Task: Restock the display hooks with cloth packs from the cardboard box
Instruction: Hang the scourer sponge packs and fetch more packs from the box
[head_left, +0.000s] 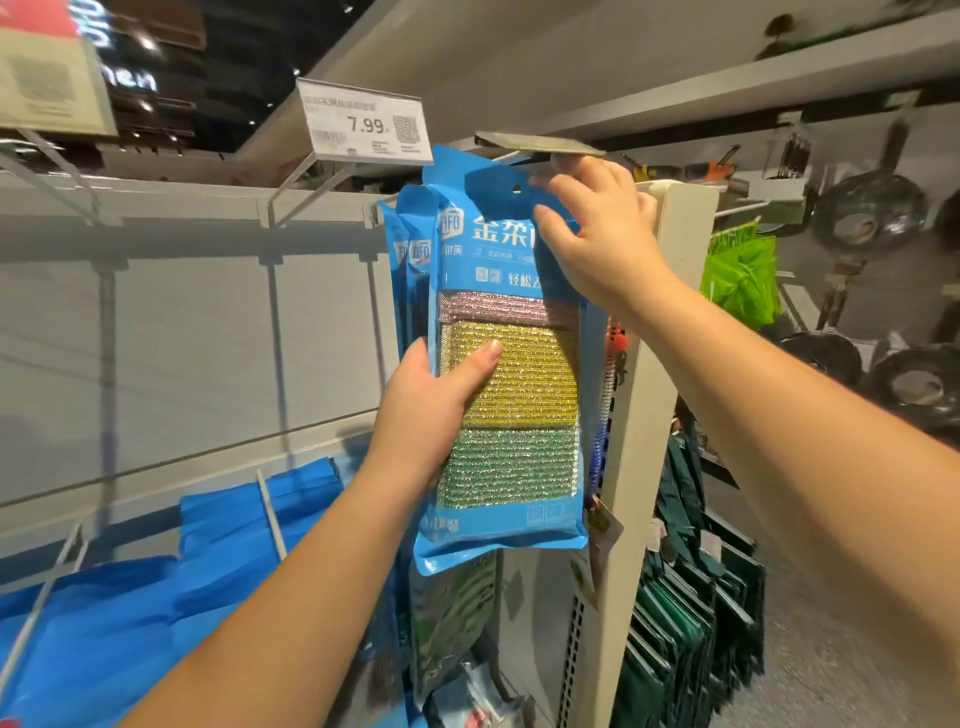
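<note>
Below the price tag (366, 123), the left hand (434, 400) grips a blue cloth pack (511, 364) at mid-height while the right hand (602, 234) pinches its top edge beside packs already hanging (410, 249).

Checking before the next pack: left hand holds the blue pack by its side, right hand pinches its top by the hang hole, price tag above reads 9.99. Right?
Not quite. In the head view the price tag reads 7.99. The left hand holds the blue pack by its side, and the right hand pinches its top.
</note>
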